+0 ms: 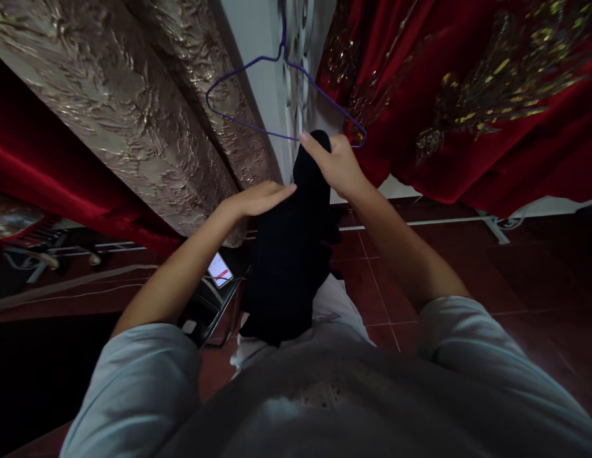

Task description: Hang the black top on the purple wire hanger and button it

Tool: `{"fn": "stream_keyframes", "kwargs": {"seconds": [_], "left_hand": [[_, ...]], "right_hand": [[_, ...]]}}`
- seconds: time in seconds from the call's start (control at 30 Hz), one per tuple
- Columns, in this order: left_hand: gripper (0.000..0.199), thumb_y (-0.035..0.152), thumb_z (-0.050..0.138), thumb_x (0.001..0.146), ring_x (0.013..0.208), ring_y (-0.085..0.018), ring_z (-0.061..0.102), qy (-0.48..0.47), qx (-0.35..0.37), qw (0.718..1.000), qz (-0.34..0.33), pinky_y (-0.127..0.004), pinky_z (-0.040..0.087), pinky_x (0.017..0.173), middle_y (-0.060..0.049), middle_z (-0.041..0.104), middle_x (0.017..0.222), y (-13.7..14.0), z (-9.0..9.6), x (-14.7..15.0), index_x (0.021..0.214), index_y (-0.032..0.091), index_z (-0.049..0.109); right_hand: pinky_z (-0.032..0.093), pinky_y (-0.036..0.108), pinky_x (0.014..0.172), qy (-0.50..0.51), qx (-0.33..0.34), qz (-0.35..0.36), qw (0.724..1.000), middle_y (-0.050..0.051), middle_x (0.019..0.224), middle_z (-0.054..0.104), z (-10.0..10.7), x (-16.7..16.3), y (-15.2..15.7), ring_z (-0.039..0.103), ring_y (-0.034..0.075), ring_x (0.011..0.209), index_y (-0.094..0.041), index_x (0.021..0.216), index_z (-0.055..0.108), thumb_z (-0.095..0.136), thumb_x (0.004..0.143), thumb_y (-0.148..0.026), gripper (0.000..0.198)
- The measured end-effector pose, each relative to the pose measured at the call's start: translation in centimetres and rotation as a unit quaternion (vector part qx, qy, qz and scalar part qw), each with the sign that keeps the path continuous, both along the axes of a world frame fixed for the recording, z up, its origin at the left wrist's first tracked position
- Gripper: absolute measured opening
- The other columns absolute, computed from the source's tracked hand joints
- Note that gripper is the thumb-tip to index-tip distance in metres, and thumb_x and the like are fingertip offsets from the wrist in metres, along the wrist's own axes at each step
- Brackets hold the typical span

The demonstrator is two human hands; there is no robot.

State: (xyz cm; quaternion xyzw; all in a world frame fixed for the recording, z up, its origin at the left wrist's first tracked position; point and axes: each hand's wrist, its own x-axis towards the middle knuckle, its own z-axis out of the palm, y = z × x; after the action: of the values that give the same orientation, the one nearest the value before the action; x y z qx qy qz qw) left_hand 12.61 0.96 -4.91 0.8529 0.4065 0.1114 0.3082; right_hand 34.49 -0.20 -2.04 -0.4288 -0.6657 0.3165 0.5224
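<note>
A black garment (286, 254) hangs in front of my body, its top folded into a narrow end. My right hand (342, 166) grips this upper end, thumb on the front and fingers behind the cloth. The right thumb tip is close to the lower bar of a purple wire hanger (319, 89); whether it touches cannot be made out. My left hand (260, 198) is closed at the garment's left edge, thumb laid over the cloth and fingers partly hidden. The hanger hangs upright by its hook, and the fabric stands just under its bar.
Crinkled beige fabric (133, 114) hangs at the left, and red cloth with gold sequins (410, 95) at the right. A lit phone (220, 270) lies on a small dark stand (226, 308) by my left arm. White rack legs (494, 228) stand on the red tile floor (386, 280).
</note>
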Motion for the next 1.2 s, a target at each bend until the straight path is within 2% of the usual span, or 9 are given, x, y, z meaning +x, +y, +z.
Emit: {"fn": "stream_keyframes", "kwargs": {"seconds": [0.13,0.27,0.37,0.43,0.6,0.8,0.93,1.07,1.2], "left_hand": [[0.068,0.071,0.039,0.101,0.103,-0.033,0.07,0.22,0.093,0.97,-0.033,-0.052,0.042,0.112,-0.012,0.076,0.091,0.9,0.0,-2.7,0.09,0.016,0.077],[0.045,0.057,0.07,0.089,0.136,-0.041,0.051,0.354,0.196,0.915,0.01,-0.067,0.017,0.122,-0.014,0.071,0.128,2.0,0.1,-6.2,0.114,0.02,0.077],[0.039,0.032,0.073,0.088,0.139,-0.041,0.045,0.384,0.216,0.895,0.068,-0.071,0.018,0.121,-0.014,0.064,0.139,2.4,0.1,-9.4,0.126,0.021,0.074],[0.037,0.021,0.072,0.085,0.134,-0.04,0.048,0.389,0.208,0.89,0.113,-0.07,0.023,0.119,-0.015,0.067,0.132,2.5,-0.1,-11.4,0.121,0.018,0.075],[0.02,0.032,0.068,0.085,0.115,-0.033,0.06,0.339,0.18,0.919,0.091,-0.051,0.045,0.107,-0.014,0.07,0.111,2.5,-1.0,-13.7,0.088,0.014,0.075],[0.036,0.047,0.058,0.084,0.085,-0.023,0.065,-0.023,0.035,0.994,0.097,-0.034,0.054,0.077,-0.01,0.07,0.09,-0.1,-0.7,-11.5,0.067,0.016,0.064],[0.044,0.059,0.064,0.082,0.074,-0.024,0.066,0.121,-0.098,0.987,0.024,-0.035,0.053,0.072,-0.008,0.068,0.075,-2.4,-1.3,-9.2,0.079,0.015,0.071],[0.057,0.061,0.047,0.096,0.125,-0.036,0.061,0.251,0.099,0.963,0.021,-0.06,0.035,0.116,-0.016,0.071,0.12,-1.7,-1.1,-8.4,0.123,0.015,0.067],[0.045,0.036,0.031,0.104,0.138,-0.032,0.05,0.21,0.266,0.938,0.079,-0.057,0.03,0.122,-0.016,0.067,0.131,1.1,1.9,-9.7,0.123,0.014,0.066]], "right_hand": [[0.06,0.036,0.072,0.026,0.006,-0.021,0.999,0.003,0.067,0.048,0.1,0.7,0.7,0.066,0.022,0.081,-0.02,0.063,0.045,0.063,0.092,-0.07,0.06],[0.063,0.042,0.083,0.088,-0.088,0.055,0.991,0.005,0.081,0.065,0.2,1.4,2.2,0.07,0.026,0.092,-0.02,0.073,0.06,0.086,0.077,-0.05,0.04],[0.063,0.049,0.091,0.046,-0.127,0.106,0.985,0.006,0.089,0.07,0.6,2.0,3.4,0.07,0.03,0.096,-0.021,0.078,0.065,0.093,0.064,-0.029,0.033],[0.061,0.052,0.097,-0.034,-0.079,0.086,0.993,0.006,0.095,0.071,0.7,2.1,4.4,0.069,0.032,0.102,-0.022,0.083,0.066,0.091,0.062,-0.023,0.032],[0.049,0.051,0.116,-0.128,0.061,-0.035,0.989,0.008,0.119,0.072,-1.8,0.0,8.4,0.061,0.033,0.126,-0.024,0.107,0.067,0.075,0.083,-0.032,0.027],[0.055,0.049,0.103,-0.096,0.034,-0.079,0.992,0.009,0.099,0.073,-6.0,-0.2,10.6,0.068,0.03,0.109,-0.022,0.088,0.064,0.055,0.098,-0.043,0.025],[0.059,0.045,0.089,-0.077,0.055,-0.116,0.989,0.004,0.07,0.057,-4.9,3.8,9.5,0.066,0.028,0.091,-0.024,0.065,0.045,0.059,0.096,-0.05,0.043],[0.059,0.039,0.079,-0.091,0.065,-0.137,0.984,0.0,0.058,0.038,-2.1,7.4,8.1,0.059,0.022,0.077,-0.025,0.057,0.033,0.069,0.088,-0.039,0.049],[0.057,0.036,0.076,-0.083,0.063,-0.144,0.984,-0.002,0.056,0.029,-0.9,8.8,7.0,0.052,0.017,0.069,-0.026,0.055,0.033,0.07,0.083,-0.032,0.047]]}}
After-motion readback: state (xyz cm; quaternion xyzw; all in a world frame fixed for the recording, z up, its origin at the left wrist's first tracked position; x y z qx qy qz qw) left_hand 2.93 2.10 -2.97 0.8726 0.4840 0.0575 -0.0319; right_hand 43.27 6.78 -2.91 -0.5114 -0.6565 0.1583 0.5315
